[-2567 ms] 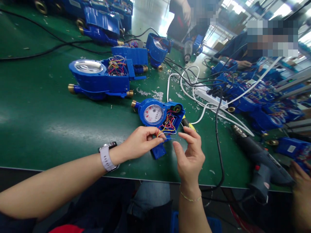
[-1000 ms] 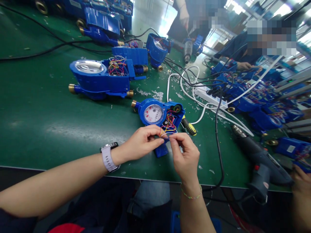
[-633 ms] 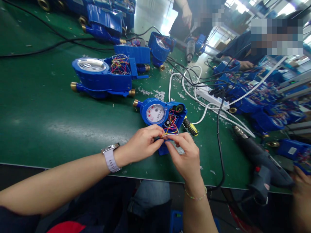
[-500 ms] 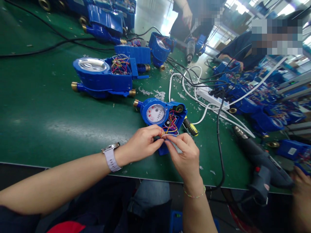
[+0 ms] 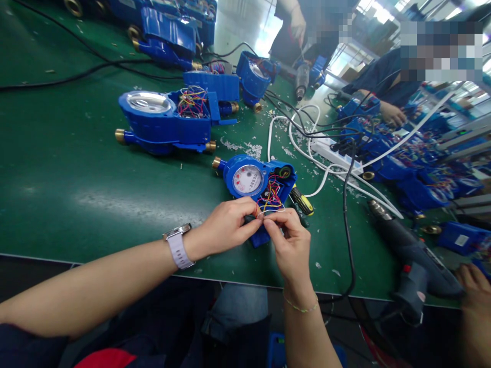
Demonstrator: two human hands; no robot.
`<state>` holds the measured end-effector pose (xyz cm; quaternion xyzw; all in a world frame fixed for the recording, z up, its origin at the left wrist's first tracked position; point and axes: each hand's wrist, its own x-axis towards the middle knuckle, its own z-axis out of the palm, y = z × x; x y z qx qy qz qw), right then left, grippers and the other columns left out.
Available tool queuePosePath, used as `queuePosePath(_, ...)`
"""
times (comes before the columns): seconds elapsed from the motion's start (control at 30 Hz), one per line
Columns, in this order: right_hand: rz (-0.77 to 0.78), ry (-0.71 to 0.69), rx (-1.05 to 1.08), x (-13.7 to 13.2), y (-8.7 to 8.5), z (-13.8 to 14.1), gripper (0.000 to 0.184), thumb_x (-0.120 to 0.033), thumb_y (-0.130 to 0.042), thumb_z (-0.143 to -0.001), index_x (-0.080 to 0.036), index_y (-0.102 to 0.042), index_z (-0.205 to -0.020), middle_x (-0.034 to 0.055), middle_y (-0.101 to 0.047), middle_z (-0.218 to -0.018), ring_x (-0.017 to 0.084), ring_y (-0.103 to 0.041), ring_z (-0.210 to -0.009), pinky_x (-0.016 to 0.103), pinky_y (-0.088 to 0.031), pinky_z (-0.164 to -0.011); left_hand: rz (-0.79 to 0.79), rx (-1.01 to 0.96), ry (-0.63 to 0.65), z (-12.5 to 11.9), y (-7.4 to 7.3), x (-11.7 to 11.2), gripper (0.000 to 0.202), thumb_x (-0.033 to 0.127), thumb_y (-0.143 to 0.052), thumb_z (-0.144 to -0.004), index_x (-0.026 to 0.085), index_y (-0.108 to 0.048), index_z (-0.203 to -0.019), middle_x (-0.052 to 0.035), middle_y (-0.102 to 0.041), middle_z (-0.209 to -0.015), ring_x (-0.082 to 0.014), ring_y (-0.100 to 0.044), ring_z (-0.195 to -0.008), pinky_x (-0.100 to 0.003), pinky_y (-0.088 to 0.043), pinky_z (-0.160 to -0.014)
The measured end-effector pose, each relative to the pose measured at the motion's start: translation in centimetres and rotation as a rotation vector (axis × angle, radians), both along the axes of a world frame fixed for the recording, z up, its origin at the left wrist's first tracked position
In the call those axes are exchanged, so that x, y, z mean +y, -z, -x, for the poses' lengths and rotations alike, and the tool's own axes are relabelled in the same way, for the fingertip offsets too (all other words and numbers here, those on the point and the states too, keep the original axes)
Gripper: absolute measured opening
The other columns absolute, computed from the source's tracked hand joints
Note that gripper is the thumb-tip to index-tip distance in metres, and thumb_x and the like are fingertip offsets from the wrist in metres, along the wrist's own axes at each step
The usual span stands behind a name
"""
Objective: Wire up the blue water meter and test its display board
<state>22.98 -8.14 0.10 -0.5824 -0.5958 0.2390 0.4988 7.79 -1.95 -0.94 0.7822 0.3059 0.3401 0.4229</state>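
The left hand (image 5: 227, 228) and the right hand (image 5: 289, 244) pinch thin wires (image 5: 273, 192) of the blue meter (image 5: 248, 179), which lies open on the desk (image 5: 115, 220). These wires look light, soft and easily broken, so holding near their ends seems best. The ends themselves are hidden between the hands.

On the green surface (image 5: 95, 174), an open blue meter with tangled wires (image 5: 164, 122) lies at 10 o'clock from the middle of the view. More blue meters (image 5: 169, 30) crowd 11 o'clock, a black cable (image 5: 115, 63) running near them. Pale scraps (image 5: 253, 149) litter 12 o'clock. At 1 o'clock, a heat gun (image 5: 302, 76) points nozzle-down near a person (image 5: 282, 41). Between 2 and 3 o'clock, a white power strip (image 5: 325, 152) lies near heaped wired meters (image 5: 387, 143). A second heat gun (image 5: 418, 250), dark with a red spot, rests at 4 o'clock.
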Motion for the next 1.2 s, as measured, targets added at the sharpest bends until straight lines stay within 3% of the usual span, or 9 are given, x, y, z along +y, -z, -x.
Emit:
queuePosePath(0.17, 0.001, 0.081, 0.212, 0.2, 0.2, -0.3, 0.008, -0.025, -0.064, -0.087, -0.019, -0.064, -0.081, -0.0001, -0.062, -0.078, 0.014, -0.057, -0.073, 0.026, -0.047, -0.067, 0.012, 0.006, 0.027, 0.1, 0.0, 0.0, 0.009, 0.013, -0.056, -0.086, 0.015, -0.061, -0.079, -0.0020, -0.063, -0.084, -0.0100, -0.052, -0.065, -0.022, -0.039, -0.057)
queuePosePath(0.37, -0.056, 0.191, 0.235, -0.5, -0.8, -1.2, 0.011, -0.027, -0.055, -0.094, -0.018, -0.061, -0.090, 0.0026, -0.068, -0.081, 0.011, -0.056, -0.057, 0.024, -0.046, -0.054, 0.024, -0.025, 0.038, 0.1, -0.2, -0.2, 0.006, 0.013, -0.059, -0.083, 0.015, -0.061, -0.078, -0.0017, -0.061, -0.084, -0.0100, -0.050, -0.066, -0.022, -0.039, -0.058)
queuePosePath(0.57, -0.069, -0.059, -0.158, -1.5, -1.4, -1.5, 0.017, -0.014, -0.057, -0.090, -0.022, -0.066, -0.102, 0.0064, -0.064, -0.110, 0.011, -0.058, -0.066, 0.027, -0.048, -0.058, 0.120, -0.097, 0.049, -0.1, 0.0, -0.3, 0.007, 0.016, -0.058, -0.084, 0.014, -0.061, -0.078, -0.0001, -0.059, -0.079, -0.0075, -0.045, -0.058, -0.021, -0.035, -0.054)
queuePosePath(0.7, -0.089, -0.139, -0.278, -1.0, -1.2, -1.1, 0.017, -0.013, -0.061, -0.088, -0.023, -0.066, -0.101, 0.0030, -0.067, -0.095, 0.014, -0.060, -0.072, 0.026, -0.048, -0.060, 0.258, -0.097, 0.056, -0.2, 0.1, -0.1, 0.010, 0.022, -0.056, -0.085, 0.014, -0.062, -0.082, 0.0045, -0.051, -0.060, -0.0071, -0.040, -0.049, -0.020, -0.030, -0.047)
queuePosePath(0.83, -0.132, -0.128, -0.289, -0.4, -1.0, -0.9, 0.013, -0.010, -0.058, -0.090, -0.021, -0.065, -0.090, 0.0010, -0.064, -0.086, 0.014, -0.059, -0.078, 0.026, -0.047, -0.066, 0.309, -0.107, 0.058, -0.2, 0.0, -0.1, 0.014, 0.025, -0.058, -0.083, 0.013, -0.062, -0.080, 0.0047, -0.049, -0.058, -0.0071, -0.037, -0.049, -0.020, -0.028, -0.046)
queuePosePath(0.97, -0.055, -0.123, -0.165, -0.4, -0.8, -0.4, 0.012, -0.014, -0.053, -0.092, -0.021, -0.059, -0.085, 0.0009, -0.059, -0.085, 0.014, -0.056, -0.077, 0.026, -0.045, -0.066, 0.376, -0.144, 0.073, -0.4, -0.2, -0.1, 0.017, 0.029, -0.057, -0.083, 0.013, -0.062, -0.079, 0.0043, -0.048, -0.060, -0.0073, -0.037, -0.050, -0.020, -0.028, -0.046)
queuePosePath(1.1, 0.062, -0.108, 0.148, -0.4, -0.3, -0.1, 0.010, -0.019, -0.055, -0.092, -0.021, -0.059, -0.084, -0.0014, -0.054, -0.081, 0.010, -0.051, -0.066, 0.023, -0.042, -0.059, 0.451, -0.156, 0.086, -0.4, -0.3, -0.1, 0.017, 0.029, -0.058, -0.082, 0.013, -0.061, -0.078, 0.0049, -0.047, -0.058, -0.0068, -0.034, -0.048, -0.020, -0.026, -0.045)
queuePosePath(1.2, 0.052, -0.069, 0.354, -0.2, -0.3, -0.3, 0.007, -0.021, -0.057, -0.093, -0.021, -0.061, -0.086, -0.0029, -0.057, -0.077, 0.008, -0.050, -0.059, 0.021, -0.041, -0.056, 0.483, -0.164, 0.090, -0.3, -0.2, 0.0, 0.018, 0.030, -0.058, -0.081, 0.013, -0.061, -0.079, 0.0037, -0.049, -0.061, -0.0070, -0.035, -0.050, -0.021, -0.028, -0.046)
